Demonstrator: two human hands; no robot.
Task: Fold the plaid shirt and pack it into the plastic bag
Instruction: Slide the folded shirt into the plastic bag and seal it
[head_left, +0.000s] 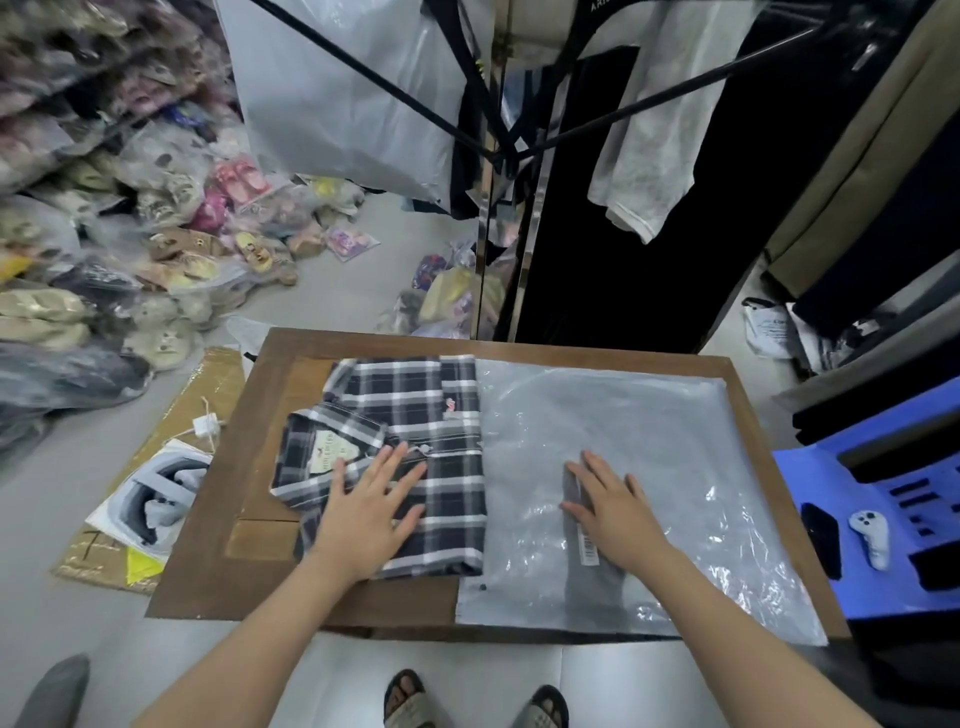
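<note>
The left hand (371, 506) lies flat, fingers spread, on the folded shirt (415, 441) at frame centre. The right hand (610, 506) presses open-palmed on the bag (649, 431) just right of it, both on the table (249, 571).

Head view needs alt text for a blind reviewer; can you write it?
A person's left hand presses flat on a folded plaid shirt while the right hand rests flat on a plastic bag beside it, both on a wooden table.
</note>
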